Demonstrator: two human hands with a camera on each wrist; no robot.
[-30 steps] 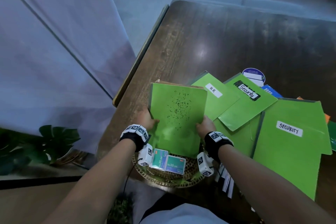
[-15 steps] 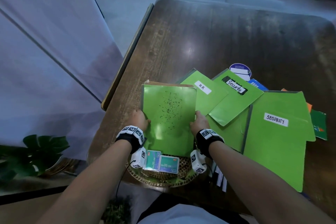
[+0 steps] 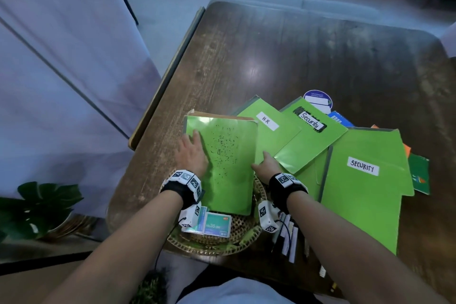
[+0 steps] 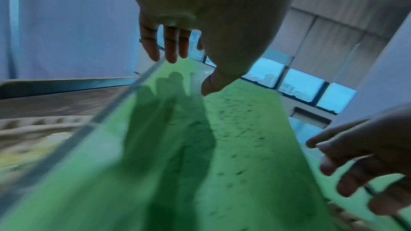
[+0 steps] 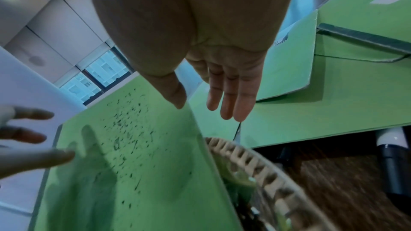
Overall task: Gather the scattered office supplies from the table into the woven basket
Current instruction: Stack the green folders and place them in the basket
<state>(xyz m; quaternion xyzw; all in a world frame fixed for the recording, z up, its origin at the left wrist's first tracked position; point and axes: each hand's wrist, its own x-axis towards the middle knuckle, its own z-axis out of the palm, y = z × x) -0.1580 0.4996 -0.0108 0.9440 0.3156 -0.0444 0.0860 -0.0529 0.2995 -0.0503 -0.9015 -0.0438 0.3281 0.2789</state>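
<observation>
A green folder with black specks [image 3: 222, 163] lies tilted, its lower end inside the woven basket [image 3: 209, 250] at the table's near edge. My left hand [image 3: 191, 153] is over the folder's left part with its fingers straight. My right hand [image 3: 266, 168] is at the folder's right edge, also with straight fingers. In the left wrist view my left hand [image 4: 184, 73] hovers close above the folder [image 4: 222, 147] and casts a shadow on it. In the right wrist view my right hand [image 5: 200, 106] is spread beside the folder [image 5: 133, 155] and the basket rim [image 5: 255, 161]. Teal staple boxes [image 3: 217, 224] lie in the basket.
More green folders lie to the right, labelled H.R [image 3: 267, 123], Security [image 3: 311, 121] and SECURITY [image 3: 362, 166]. A round blue item [image 3: 317, 101] sits behind them. Pens [image 3: 288, 237] lie right of the basket. The table's left edge [image 3: 167, 76] is close.
Both hands gripped the speckled folder by its sides and held it up over the basket. Now their fingers have opened, and the folder leans back with its lower end in the basket.
</observation>
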